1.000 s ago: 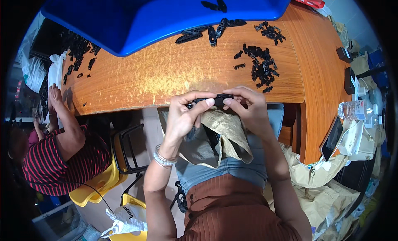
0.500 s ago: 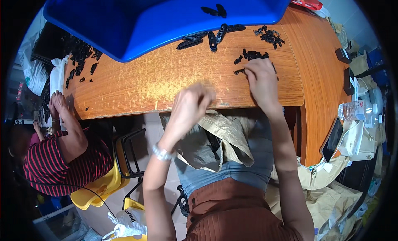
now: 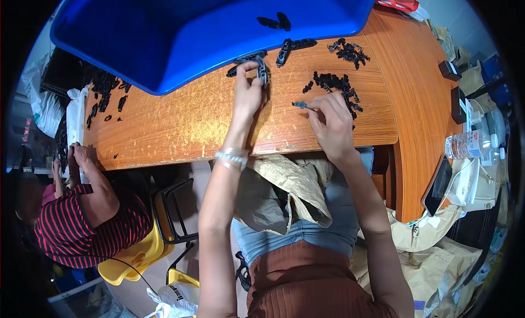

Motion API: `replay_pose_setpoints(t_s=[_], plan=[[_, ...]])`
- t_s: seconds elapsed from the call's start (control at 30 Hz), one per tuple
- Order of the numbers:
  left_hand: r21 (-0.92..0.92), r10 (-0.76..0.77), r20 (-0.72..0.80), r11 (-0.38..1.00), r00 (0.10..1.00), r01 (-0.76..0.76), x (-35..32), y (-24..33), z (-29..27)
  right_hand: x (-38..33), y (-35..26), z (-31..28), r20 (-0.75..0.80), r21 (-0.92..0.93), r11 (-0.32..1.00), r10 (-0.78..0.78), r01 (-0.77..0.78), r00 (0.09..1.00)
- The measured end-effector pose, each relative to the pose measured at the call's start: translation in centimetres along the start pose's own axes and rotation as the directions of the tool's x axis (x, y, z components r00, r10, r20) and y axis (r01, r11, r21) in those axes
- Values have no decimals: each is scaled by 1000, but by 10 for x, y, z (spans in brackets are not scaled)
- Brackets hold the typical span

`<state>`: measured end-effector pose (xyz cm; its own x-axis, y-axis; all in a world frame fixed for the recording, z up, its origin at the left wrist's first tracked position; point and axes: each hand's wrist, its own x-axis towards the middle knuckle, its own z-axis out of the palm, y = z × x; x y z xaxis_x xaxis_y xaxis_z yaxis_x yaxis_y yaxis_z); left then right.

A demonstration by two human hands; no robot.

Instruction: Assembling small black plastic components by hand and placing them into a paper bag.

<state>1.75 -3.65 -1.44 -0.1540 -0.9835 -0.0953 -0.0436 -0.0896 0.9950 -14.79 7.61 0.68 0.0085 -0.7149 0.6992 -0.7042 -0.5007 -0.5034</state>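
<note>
My left hand (image 3: pixel 248 94) is closed around a long, narrow black plastic part (image 3: pixel 262 71), holding it upright near the rim of a blue bin (image 3: pixel 314 23). Between the fingertips of my right hand (image 3: pixel 332 124) is a small black plastic piece (image 3: pixel 299 105), its end sticking out to the left. Just beyond that hand lies a pile of small black pieces (image 3: pixel 331 81), partly covered by my fingers. More long black parts (image 3: pixel 284 52) rest against the bin's edge, beside my left hand. Two similar dark parts (image 3: pixel 269 23) lie inside the bin.
Another cluster of small pieces (image 3: pixel 350 51) lies at the far right of the wooden table (image 3: pixel 191 127). A phone (image 3: pixel 437 186) and a plastic bottle (image 3: pixel 464 146) are on the right. At left, a person in a striped shirt (image 3: pixel 93 225) sits near scattered black parts (image 3: pixel 104 88).
My left hand has moved from the table's near edge up to the bin and taken hold of a long black part. My right hand has drawn slightly nearer with a small piece.
</note>
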Motion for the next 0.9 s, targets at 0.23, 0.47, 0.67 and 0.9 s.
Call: replay_pose_setpoints(t_s=[0.23, 0.47, 0.67, 0.9], plan=[[-214, -89, 330, 963, 940, 166, -96, 30, -14, -3, -31, -13, -11, 121, 992, 40, -38, 999], [-129, 63, 292, 991, 954, -26, -131, 32, -15, -1, -40, -19, 133, 377, 914, 107, -150, 985], [-304, 92, 253, 953, 963, -11, -138, 32, -3, -4, -44, -22, 157, 187, 982, -24, -6, 987], [-147, 159, 214, 981, 964, -130, -133, 26, -4, -3, -48, -24, 451, 313, 771, 394, -555, 801]])
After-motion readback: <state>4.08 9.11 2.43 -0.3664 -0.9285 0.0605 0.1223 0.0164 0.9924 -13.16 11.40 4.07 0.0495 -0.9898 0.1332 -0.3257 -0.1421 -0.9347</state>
